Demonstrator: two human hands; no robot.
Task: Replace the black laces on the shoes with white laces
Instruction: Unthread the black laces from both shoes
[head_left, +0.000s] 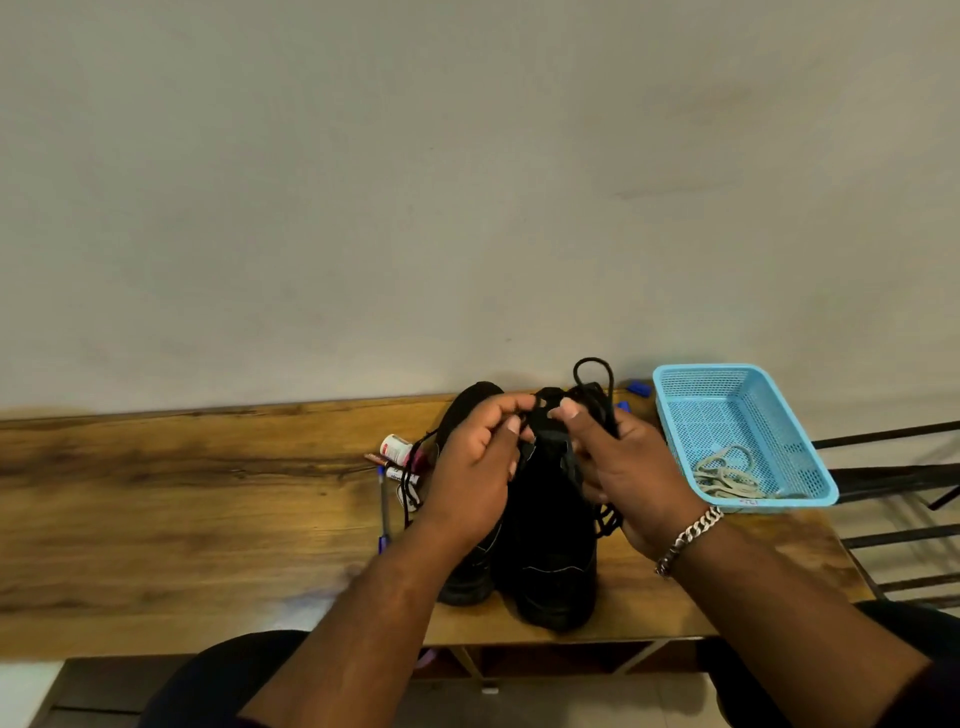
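Note:
Two black shoes stand side by side on the wooden table, heels toward me: the right shoe and the left shoe, mostly hidden behind my arm. My left hand pinches the black lace at the right shoe's eyelets. My right hand pinches the same lace from the other side, and a loop of it arcs above the fingers. Another black lace hangs off the left shoe. White laces lie in the blue basket to the right.
Left of the shoes lie a small white bottle, markers and a blue pen. Small blue objects sit behind the shoes by the wall. Black metal bars stand past the table's right end.

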